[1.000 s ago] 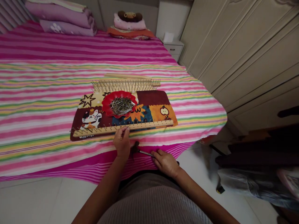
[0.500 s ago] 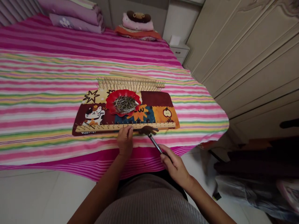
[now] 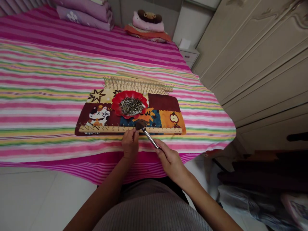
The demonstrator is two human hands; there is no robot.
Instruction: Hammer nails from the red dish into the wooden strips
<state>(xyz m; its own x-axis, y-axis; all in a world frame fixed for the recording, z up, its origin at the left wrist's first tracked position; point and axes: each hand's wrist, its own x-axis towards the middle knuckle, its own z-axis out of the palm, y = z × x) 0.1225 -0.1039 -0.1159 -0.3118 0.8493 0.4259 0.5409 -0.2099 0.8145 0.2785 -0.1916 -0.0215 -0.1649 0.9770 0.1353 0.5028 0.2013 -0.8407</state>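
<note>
A long wooden strip [image 3: 163,130] studded with a row of nails lies along the near edge of a colourful patchwork mat [image 3: 166,106] on the bed. My left hand [image 3: 130,144] pinches something small at the strip's middle; it looks like a nail, but I cannot make it out. My right hand [image 3: 169,159] grips the handle of a small hammer [image 3: 146,132], whose head hovers just above the strip beside my left fingers. A red dish [image 3: 116,102] full of loose nails sits on the mat behind the strip.
A second nailed wooden strip [image 3: 138,85] lies at the mat's far edge. The bed [image 3: 48,77] has a pink striped cover, folded bedding and a plush toy [image 3: 148,16] at its head. Cream wardrobe doors [image 3: 260,57] stand at the right, a nightstand [image 3: 189,54] beyond.
My right hand has lifted the hammer from the bed's edge and swung its head up over the strip, close to my left fingers. My left hand has stayed on the strip.
</note>
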